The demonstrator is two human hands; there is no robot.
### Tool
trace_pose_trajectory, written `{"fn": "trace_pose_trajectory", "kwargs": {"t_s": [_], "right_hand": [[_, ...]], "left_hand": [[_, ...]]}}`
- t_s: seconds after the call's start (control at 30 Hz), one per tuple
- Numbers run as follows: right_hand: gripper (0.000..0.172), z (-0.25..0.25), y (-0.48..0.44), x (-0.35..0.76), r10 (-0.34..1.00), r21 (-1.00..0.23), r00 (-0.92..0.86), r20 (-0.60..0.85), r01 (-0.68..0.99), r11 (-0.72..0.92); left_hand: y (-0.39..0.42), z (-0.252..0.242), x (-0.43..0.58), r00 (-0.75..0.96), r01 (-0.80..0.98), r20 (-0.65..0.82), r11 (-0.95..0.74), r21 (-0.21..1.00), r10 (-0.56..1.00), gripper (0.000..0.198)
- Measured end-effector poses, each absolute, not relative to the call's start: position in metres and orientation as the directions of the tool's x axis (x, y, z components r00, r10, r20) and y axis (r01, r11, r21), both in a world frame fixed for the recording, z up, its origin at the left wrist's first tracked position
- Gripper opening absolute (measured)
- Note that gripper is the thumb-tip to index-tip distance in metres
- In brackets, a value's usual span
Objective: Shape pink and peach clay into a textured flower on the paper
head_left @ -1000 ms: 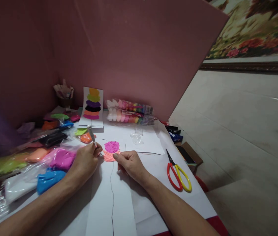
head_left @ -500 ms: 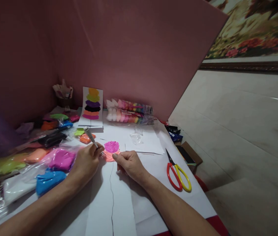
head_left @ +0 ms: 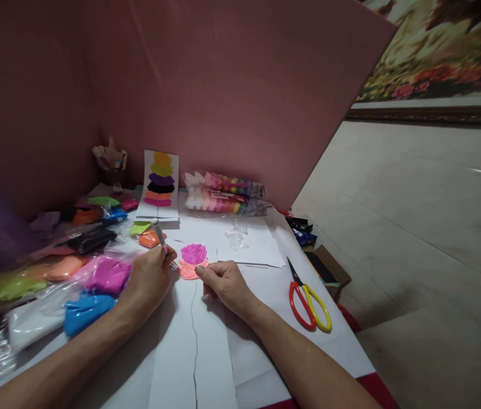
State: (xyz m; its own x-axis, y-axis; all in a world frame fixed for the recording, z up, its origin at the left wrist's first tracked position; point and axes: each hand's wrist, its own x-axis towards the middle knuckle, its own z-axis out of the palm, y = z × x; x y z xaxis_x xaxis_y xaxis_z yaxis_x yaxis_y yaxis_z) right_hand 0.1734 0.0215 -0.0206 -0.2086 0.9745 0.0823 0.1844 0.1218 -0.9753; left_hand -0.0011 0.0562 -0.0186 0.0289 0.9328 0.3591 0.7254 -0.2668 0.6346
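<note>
My left hand (head_left: pixel 150 278) is closed around a fork (head_left: pixel 158 230), its handle leaning up and its tines just left of the clay. On a long white paper strip (head_left: pixel 193 341) lies a round of pink clay (head_left: pixel 193 254) with ridges. Below it, a salmon-orange clay layer (head_left: pixel 188 271) has a grooved surface. My right hand (head_left: pixel 227 287) is closed, thumb against forefinger at the right edge of the orange clay; whatever is between the fingertips is hidden. A wavy pencil line runs down the strip from the clay.
Red-and-yellow-handled scissors (head_left: pixel 309 304) lie to the right. Bagged clay, including a blue pack (head_left: pixel 88 314) and a magenta pack (head_left: pixel 108 275), crowds the left. At the back stand a card with coloured bands (head_left: pixel 159 179) and packs of clay (head_left: pixel 223 196). Clear plastic (head_left: pixel 237 238) lies on white paper.
My left hand has drawn the fork slightly left, off the orange clay's edge, and its handle now stands a little differently. The right hand stays almost still.
</note>
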Motion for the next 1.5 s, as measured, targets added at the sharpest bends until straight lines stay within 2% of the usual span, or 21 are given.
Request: {"fn": "trace_pose_trajectory", "kwargs": {"t_s": [0.27, 0.47, 0.87, 1.17, 1.5], "right_hand": [[0.048, -0.0217, 0.0226, 0.1735, 0.977, -0.973, -0.196, 0.080, 0.198, 0.119], [0.049, -0.0217, 0.0224, 0.1734, 0.973, -0.970, -0.208, 0.098, 0.198, 0.140], [0.050, -0.0223, 0.0220, 0.1737, 0.975, -0.970, -0.203, 0.088, 0.206, 0.130], [0.049, -0.0236, 0.0229, 0.1740, 0.974, -0.968, -0.206, 0.091, 0.211, 0.135], [0.050, -0.0218, 0.0216, 0.1735, 0.974, -0.968, -0.207, 0.088, 0.215, 0.133]], "left_hand": [[0.0546, -0.0160, -0.0023, 0.004, 0.681, 0.432, -0.319, 0.660, 0.902, 0.015], [0.0517, -0.0164, 0.0010, 0.045, 0.627, 0.345, -0.295, 0.721, 0.938, 0.018], [0.0585, -0.0209, -0.0015, -0.014, 0.710, 0.393, -0.268, 0.651, 0.919, 0.019], [0.0563, -0.0189, -0.0025, -0.005, 0.656, 0.494, -0.371, 0.658, 0.869, 0.016], [0.0585, -0.0225, -0.0002, 0.053, 0.697, 0.431, -0.342, 0.630, 0.901, 0.021]]}}
